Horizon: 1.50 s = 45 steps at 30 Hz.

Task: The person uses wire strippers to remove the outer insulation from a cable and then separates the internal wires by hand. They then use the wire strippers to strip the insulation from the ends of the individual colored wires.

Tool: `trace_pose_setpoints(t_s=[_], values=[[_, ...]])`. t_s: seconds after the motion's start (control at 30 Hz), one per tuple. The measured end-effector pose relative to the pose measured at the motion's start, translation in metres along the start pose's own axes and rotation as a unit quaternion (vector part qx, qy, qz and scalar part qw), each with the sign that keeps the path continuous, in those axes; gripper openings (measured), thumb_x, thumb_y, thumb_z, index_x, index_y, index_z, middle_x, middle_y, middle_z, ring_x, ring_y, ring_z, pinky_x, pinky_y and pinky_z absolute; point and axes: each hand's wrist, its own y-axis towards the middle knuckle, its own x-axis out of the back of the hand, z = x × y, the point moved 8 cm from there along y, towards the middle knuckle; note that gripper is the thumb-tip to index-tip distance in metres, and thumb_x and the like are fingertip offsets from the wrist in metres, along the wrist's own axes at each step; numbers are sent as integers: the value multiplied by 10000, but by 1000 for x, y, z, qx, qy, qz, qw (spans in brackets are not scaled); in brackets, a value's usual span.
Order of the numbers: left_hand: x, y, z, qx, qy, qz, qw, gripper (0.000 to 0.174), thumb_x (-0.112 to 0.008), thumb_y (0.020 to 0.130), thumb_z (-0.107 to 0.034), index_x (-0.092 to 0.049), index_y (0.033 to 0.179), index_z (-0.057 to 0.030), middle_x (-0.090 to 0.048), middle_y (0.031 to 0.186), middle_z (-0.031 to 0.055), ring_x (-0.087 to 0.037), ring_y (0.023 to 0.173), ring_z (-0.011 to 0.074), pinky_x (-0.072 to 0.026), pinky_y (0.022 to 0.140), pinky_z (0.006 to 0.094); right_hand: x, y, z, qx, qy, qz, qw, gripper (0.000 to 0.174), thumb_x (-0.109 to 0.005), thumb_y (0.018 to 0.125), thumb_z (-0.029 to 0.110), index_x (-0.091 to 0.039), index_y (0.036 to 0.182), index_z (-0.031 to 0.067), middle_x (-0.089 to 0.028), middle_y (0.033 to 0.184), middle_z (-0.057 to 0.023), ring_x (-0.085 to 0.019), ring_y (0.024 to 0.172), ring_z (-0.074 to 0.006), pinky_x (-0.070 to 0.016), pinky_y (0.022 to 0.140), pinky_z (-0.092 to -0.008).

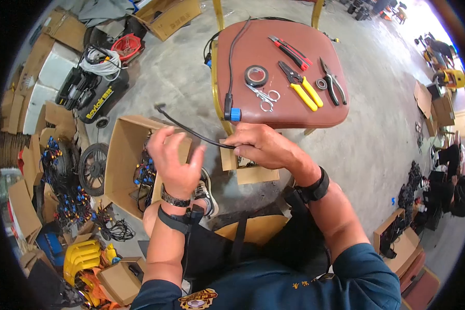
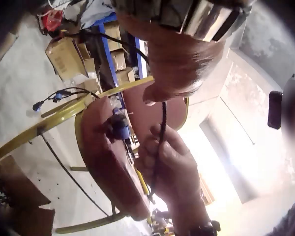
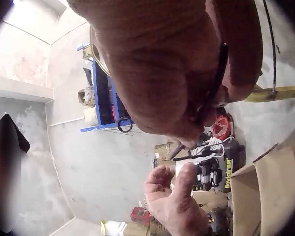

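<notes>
A short black cable [image 1: 195, 133] stretches from my right hand [image 1: 261, 145] toward the upper left, its far end in the air. Thumb and fingers of that hand pinch it near its other end. Beside the cable my left hand [image 1: 173, 160] is raised, fingers loosely bent and apart; in the right wrist view this left hand [image 3: 177, 196] has nothing in its grasp. Ahead, on a brown padded chair seat [image 1: 274, 116], lie a cable with a blue connector [image 1: 235, 114], black tape [image 1: 256, 76], folding scissors [image 1: 263, 97], yellow-handled wire strippers [image 1: 300, 86], red-handled cutters [image 1: 290, 52] and black pliers [image 1: 334, 82].
An open cardboard box [image 1: 126, 165] with blue-tipped cables stands left of my legs, a smaller box [image 1: 256, 174] below my right hand. Farther left are a black air compressor [image 1: 101, 101], a wheel [image 1: 93, 169] and piled cables [image 1: 70, 191]. More boxes [image 1: 442, 109] line the right.
</notes>
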Motion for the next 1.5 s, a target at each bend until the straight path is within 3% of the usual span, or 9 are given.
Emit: trace_pose_setpoints(t_s=[0.13,0.27,0.3,0.4,0.57,0.97,1.2,1.33,1.5], values=[[-43,-21,-24,-68,-43,214,974,337,-775,704,-74,-641,1010,-32,-627,1034,113,-564,1061,334,-393,991,482,-19,-3,-19,-1,-12,30,999,223,-599,820,84,-688,1017,26,-642,906,-183,-618,872,-362,-493,785,-418],[-63,-37,-7,-44,-83,280,955,255,-748,748,-79,-664,987,-44,-623,824,88,-602,824,292,-465,779,414,-30,-5,-25,-17,-44,68,997,206,-607,827,135,-698,984,38,-648,883,-179,-619,873,-370,-493,782,-425],[-61,-36,-6,-32,-100,267,958,171,-721,787,-58,-675,951,-40,-594,748,86,-571,685,251,-446,631,354,-27,-5,-22,-19,-57,63,996,204,-611,828,149,-700,977,39,-649,878,-177,-619,871,-372,-493,781,-427],[-59,-41,14,147,-204,286,925,73,-702,814,-70,-675,865,-26,-590,734,87,-560,670,242,-452,669,350,5,-9,-9,21,-117,3,993,223,-704,769,92,-690,976,12,-626,848,-168,-613,809,-352,-487,746,-409],[-51,-50,44,292,-333,262,858,95,-682,889,-80,-683,901,14,-539,719,-23,-500,662,70,-421,578,251,37,-23,-37,-150,183,-58,970,239,-692,860,42,-670,1093,-4,-635,858,-1,-571,813,-56,-492,732,-233],[-54,-52,42,298,-390,251,834,175,-670,922,-158,-686,930,17,-625,752,13,-571,638,68,-448,552,209,35,-19,-31,-118,334,-105,929,145,-649,909,50,-682,1032,-19,-644,815,-23,-581,737,-73,-500,675,-234],[-69,-65,31,339,-418,288,792,195,-684,914,-151,-669,1034,3,-617,774,-9,-531,639,48,-441,566,206,24,-16,-30,-87,246,-149,954,96,-647,885,51,-680,947,-15,-642,816,0,-557,763,-46,-468,664,-235],[-81,-70,15,328,-443,299,779,270,-652,936,-151,-641,1158,2,-644,800,9,-534,628,48,-445,554,206,1,-11,-7,-29,99,-79,992,98,-656,862,56,-663,933,-11,-625,760,-56,-574,703,-115,-472,637,-294],[-88,-75,11,357,-434,285,776,279,-602,959,-135,-623,1208,-11,-661,807,30,-513,579,40,-426,513,197,5,-10,-3,51,4,-124,991,112,-674,826,71,-662,918,8,-640,785,-124,-621,709,-261,-488,648,-355]])
